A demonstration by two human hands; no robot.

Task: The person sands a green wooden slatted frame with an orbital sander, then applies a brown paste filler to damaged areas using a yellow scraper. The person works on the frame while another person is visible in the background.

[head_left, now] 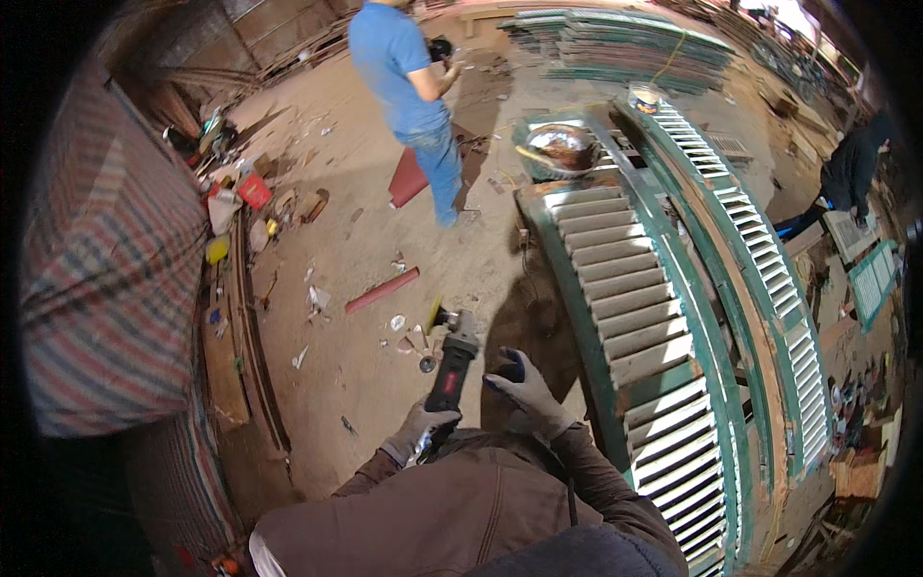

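In front of my body, my gloved left hand (421, 431) is wrapped round the lower body of a black angle grinder (450, 377). The grinder points up and away, its metal head and yellowish disc (436, 313) at the far end. My gloved right hand (531, 392) is beside it, apart from the tool, with fingers spread and part-curled, holding nothing. Just right of that hand stands a green louvred shutter (630, 274) with grey slats. A second green shutter (745, 226) lies parallel beyond it.
A person in blue (404, 82) stands ahead, and another in dark clothes (854, 173) bends at far right. A metal bowl (560, 147) sits at the shutter's far end. Stacked shutters (620, 43) lie behind. Striped cloth (106, 260) hangs left. Scraps and a red strip (383, 290) litter the floor.
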